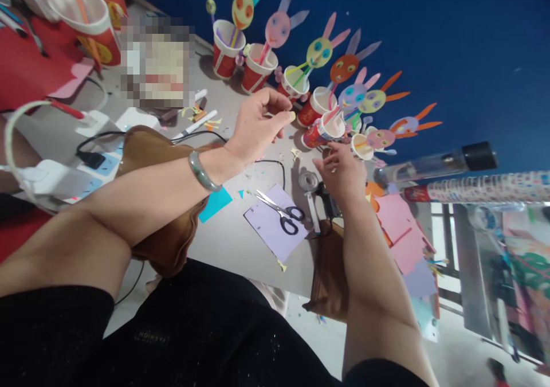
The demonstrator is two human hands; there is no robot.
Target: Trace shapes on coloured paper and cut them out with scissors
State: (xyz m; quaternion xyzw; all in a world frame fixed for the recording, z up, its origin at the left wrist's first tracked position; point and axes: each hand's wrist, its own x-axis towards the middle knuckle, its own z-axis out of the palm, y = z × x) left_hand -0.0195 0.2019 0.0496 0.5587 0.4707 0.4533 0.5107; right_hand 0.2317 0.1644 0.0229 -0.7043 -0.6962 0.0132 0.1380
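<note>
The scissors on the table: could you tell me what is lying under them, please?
The scissors lie open on a lilac sheet of paper, which rests flat on the grey table. Whatever may sit beneath that sheet is covered and cannot be seen.

Craft table: paper-bunny cups (pixel 315 106), scissors (pixel 281 212), coloured paper (pixel 397 221).

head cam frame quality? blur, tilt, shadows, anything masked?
Head view: strongly tilted, table edge running diagonally; wide-angle stretch on the near forearms. Soft, even light, faint shadows under the left hand and right hand. Scissors and paper-cup bunnies sharp enough; right edge smeared. One pixelated block masks something on the table.
</note>
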